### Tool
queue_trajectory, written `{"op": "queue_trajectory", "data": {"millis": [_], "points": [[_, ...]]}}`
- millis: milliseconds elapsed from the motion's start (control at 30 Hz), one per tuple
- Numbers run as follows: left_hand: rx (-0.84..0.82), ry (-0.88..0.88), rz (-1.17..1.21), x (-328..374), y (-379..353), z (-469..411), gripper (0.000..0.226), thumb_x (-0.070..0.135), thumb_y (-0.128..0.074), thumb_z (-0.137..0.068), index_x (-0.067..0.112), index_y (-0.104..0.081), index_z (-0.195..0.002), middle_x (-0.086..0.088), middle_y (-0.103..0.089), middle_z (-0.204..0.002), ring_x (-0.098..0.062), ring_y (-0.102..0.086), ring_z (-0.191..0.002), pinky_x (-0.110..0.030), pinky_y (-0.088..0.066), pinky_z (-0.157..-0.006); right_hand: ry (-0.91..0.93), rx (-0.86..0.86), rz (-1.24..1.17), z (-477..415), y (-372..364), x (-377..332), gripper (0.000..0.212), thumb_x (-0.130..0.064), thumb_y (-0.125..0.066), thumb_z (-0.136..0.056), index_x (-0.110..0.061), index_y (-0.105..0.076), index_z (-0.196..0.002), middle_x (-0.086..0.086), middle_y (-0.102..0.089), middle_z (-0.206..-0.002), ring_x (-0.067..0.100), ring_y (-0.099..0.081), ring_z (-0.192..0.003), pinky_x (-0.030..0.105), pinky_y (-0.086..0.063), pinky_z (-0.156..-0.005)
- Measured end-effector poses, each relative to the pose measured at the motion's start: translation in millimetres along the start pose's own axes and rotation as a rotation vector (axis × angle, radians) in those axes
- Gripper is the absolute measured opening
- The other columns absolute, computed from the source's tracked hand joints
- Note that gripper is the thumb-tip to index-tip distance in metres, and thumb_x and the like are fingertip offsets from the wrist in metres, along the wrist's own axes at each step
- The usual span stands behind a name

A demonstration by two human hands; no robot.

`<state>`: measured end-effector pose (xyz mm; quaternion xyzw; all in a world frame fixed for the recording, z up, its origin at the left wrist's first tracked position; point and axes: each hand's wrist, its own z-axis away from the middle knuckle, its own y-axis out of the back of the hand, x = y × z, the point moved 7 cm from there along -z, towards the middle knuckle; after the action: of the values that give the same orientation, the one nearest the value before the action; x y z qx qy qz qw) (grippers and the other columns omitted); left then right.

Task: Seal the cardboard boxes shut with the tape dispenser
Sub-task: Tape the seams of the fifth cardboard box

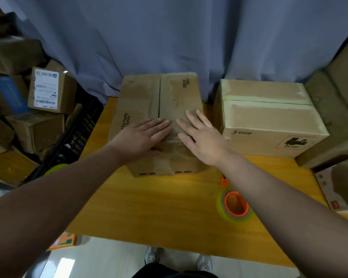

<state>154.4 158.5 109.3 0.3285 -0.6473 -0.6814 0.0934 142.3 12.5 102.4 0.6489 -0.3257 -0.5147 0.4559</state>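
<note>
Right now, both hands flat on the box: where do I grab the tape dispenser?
Probably with the right hand, from above: the tape dispenser lies flat on the table by that forearm, core facing up. Pinch the roll's rim, thumb in the orange core; its handle is mostly hidden.

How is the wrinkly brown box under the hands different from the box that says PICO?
The creased brown cardboard box has the left hand and right hand pressing flat on its flaps; the smooth pale PICO cardboard box is untouched. The brown box's middle seam is a bare dark gap; the PICO box's seam and edges seem covered in pale tape. Both are closed cardboard boxes on the yellow wooden table.
</note>
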Motion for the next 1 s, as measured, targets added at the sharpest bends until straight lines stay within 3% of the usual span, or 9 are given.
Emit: {"op": "queue_trajectory", "data": {"millis": [67,133,233,300,367,500,633,733,1000], "points": [[0.083,0.079,-0.044,3,-8,5,0.078,0.045,-0.073,-0.076,0.002,-0.048,-0.136,-0.016,-0.052,-0.138,-0.032,-0.053,-0.124,-0.045,-0.039,-0.104,-0.014,-0.050,-0.132,1,-4,-1,0.055,-0.053,-0.031,-0.099,-0.034,-0.026,-0.150,-0.006,-0.008,-0.161,0.014,0.008,-0.147,0.034,-0.009,-0.118],[0.152,0.176,-0.092,12,-11,7,0.085,0.050,-0.080,-0.066,0.007,-0.049,-0.133,-0.014,-0.055,-0.134,-0.033,-0.052,-0.121,-0.049,-0.042,-0.100,-0.035,-0.023,-0.106,4,-4,1,0.062,-0.059,-0.034,-0.095,-0.034,-0.023,-0.150,-0.006,-0.006,-0.161,0.015,0.008,-0.147,0.037,-0.013,-0.118],[0.209,0.294,-0.206,16,-10,13,0.092,0.061,-0.077,-0.062,0.012,-0.044,-0.133,-0.010,-0.046,-0.133,-0.032,-0.041,-0.121,-0.052,-0.035,-0.098,-0.039,-0.071,0.353,2,-7,-6,0.092,-0.073,-0.042,-0.083,-0.024,-0.009,-0.154,0.005,-0.002,-0.161,0.025,0.003,-0.148,0.046,-0.003,-0.119],[0.229,0.328,-0.247,17,-11,15,0.097,0.060,-0.076,-0.059,0.013,-0.038,-0.136,-0.010,-0.037,-0.134,-0.032,-0.037,-0.123,-0.052,-0.029,-0.099,-0.040,-0.060,0.593,-2,-13,-22,0.101,-0.067,-0.049,-0.084,-0.008,-0.003,-0.153,0.021,-0.004,-0.159,0.035,-0.001,-0.147,0.050,0.004,-0.118],[0.294,0.322,-0.273,25,-15,18,0.081,0.047,-0.071,-0.071,0.014,-0.037,-0.137,-0.010,-0.037,-0.134,-0.031,-0.039,-0.122,-0.052,-0.029,-0.100,-0.075,-0.052,0.617,-2,-22,-37,0.100,-0.059,-0.054,-0.086,-0.001,-0.005,-0.151,0.027,-0.007,-0.156,0.040,-0.005,-0.146,0.049,0.002,-0.119],[0.361,0.378,-0.095,35,-16,24,0.048,0.031,-0.054,-0.089,0.010,-0.045,-0.131,-0.007,-0.055,-0.129,-0.027,-0.053,-0.116,-0.044,-0.035,-0.097,-0.112,0.012,0.626,0,-31,-47,0.076,-0.044,-0.067,-0.083,-0.010,-0.036,-0.144,0.023,-0.035,-0.149,0.044,-0.033,-0.136,0.056,-0.023,-0.112],[0.303,0.276,0.128,18,-3,16,0.047,0.036,-0.063,-0.080,0.011,-0.061,-0.120,-0.005,-0.066,-0.115,-0.030,-0.063,-0.102,-0.042,-0.045,-0.083,-0.046,-0.056,0.599,-6,-30,-43,0.076,-0.047,-0.045,-0.096,-0.007,-0.011,-0.151,0.024,-0.011,-0.156,0.044,-0.014,-0.143,0.055,-0.011,-0.116],[0.340,0.173,0.313,1,5,22,0.034,0.030,-0.057,-0.087,0.010,-0.070,-0.111,-0.005,-0.070,-0.112,-0.027,-0.067,-0.102,-0.042,-0.055,-0.076,-0.053,-0.047,0.538,-3,-25,-42,0.078,-0.054,-0.034,-0.096,-0.007,-0.009,-0.152,0.021,-0.009,-0.158,0.040,-0.009,-0.145,0.051,-0.005,-0.118],[0.291,0.287,0.355,-39,-7,69,0.043,0.036,-0.045,-0.094,0.008,-0.068,-0.116,-0.009,-0.063,-0.124,-0.027,-0.057,-0.119,-0.040,-0.044,-0.101,-0.157,-0.043,0.423,4,-23,-36,0.066,-0.060,-0.014,-0.095,-0.030,-0.005,-0.153,-0.003,-0.004,-0.161,0.025,-0.002,-0.148,0.058,-0.001,-0.115]]}}
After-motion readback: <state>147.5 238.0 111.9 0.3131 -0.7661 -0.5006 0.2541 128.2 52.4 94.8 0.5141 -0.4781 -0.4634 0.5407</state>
